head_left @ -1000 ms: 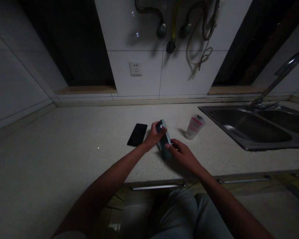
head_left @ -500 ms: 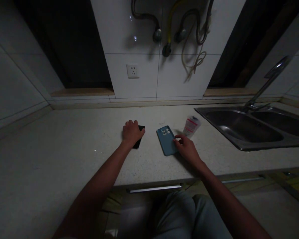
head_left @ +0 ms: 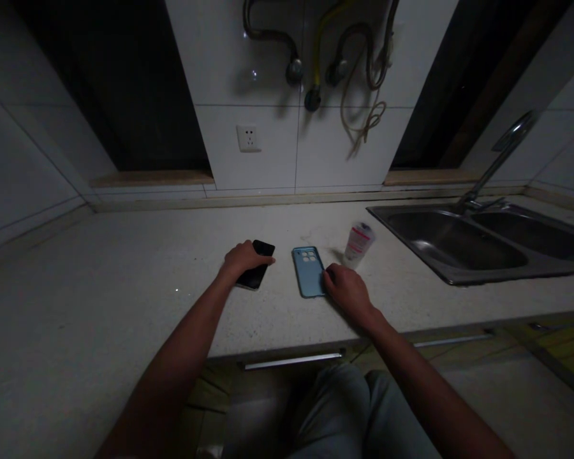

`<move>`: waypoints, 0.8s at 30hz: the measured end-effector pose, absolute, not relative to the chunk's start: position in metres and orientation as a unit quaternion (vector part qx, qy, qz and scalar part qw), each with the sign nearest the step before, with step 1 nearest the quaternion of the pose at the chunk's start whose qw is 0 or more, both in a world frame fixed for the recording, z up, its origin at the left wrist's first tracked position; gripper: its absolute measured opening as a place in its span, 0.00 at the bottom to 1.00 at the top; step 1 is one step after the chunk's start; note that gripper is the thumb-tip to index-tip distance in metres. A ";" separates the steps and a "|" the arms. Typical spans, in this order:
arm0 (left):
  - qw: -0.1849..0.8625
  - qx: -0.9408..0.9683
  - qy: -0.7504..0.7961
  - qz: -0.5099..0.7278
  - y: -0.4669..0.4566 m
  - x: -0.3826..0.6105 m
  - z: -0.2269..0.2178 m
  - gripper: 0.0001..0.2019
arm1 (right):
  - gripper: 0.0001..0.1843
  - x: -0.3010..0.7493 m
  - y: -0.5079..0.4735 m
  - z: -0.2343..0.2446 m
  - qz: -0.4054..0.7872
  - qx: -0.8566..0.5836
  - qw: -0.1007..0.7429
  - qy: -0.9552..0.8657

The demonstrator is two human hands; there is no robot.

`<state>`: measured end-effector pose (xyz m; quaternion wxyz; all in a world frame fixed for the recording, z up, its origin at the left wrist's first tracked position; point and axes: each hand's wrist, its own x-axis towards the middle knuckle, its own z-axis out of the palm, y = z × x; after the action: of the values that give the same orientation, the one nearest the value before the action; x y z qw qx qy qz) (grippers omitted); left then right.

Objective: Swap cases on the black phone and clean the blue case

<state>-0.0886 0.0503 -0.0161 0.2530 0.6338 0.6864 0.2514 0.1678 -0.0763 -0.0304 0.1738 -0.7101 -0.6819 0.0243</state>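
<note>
Moved from case (head_left: 310, 279) to phone (head_left: 255, 276), the left hand (head_left: 240, 258) lies across it, thumb spread; the right hand (head_left: 350, 292) curls its fingers at the case's right edge, both grips unclear.

Your left hand (head_left: 243, 257) lies over the left part of the black phone (head_left: 254, 275), its thumb stretched across the screen. Your right hand (head_left: 348, 290) has its fingers curled at the right edge of the blue phone case (head_left: 310, 279), which lies on the bench (head_left: 277, 325) with its camera cutouts toward the wall (head_left: 249, 169). Beyond that hand stands a clear cup (head_left: 358, 244) with pink print, near the steel sink (head_left: 463, 242).
</note>
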 end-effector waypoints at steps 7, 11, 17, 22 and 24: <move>0.485 0.576 0.556 0.352 0.042 -0.082 -0.013 0.25 | 0.19 0.164 -0.085 -0.031 0.019 -0.689 0.152 -0.709; 0.641 0.457 0.483 0.383 0.033 -0.068 -0.008 0.19 | 0.22 0.166 -0.086 -0.031 0.047 -0.674 0.179 -0.715; 0.800 0.276 0.352 0.401 0.031 -0.044 -0.012 0.22 | 0.22 0.172 -0.079 -0.036 0.155 -0.645 0.347 -0.662; 0.848 0.234 0.250 0.404 0.025 -0.034 -0.018 0.32 | 0.22 0.171 -0.060 -0.044 0.245 -0.581 0.494 -0.598; 0.856 0.234 0.229 0.400 0.022 -0.032 -0.019 0.39 | 0.22 0.169 -0.048 -0.044 0.253 -0.567 0.509 -0.596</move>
<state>-0.0320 0.0221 -0.0190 0.8562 0.2340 0.2290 0.3995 0.1690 -0.0482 -0.0439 0.5092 -0.5670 -0.5961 0.2527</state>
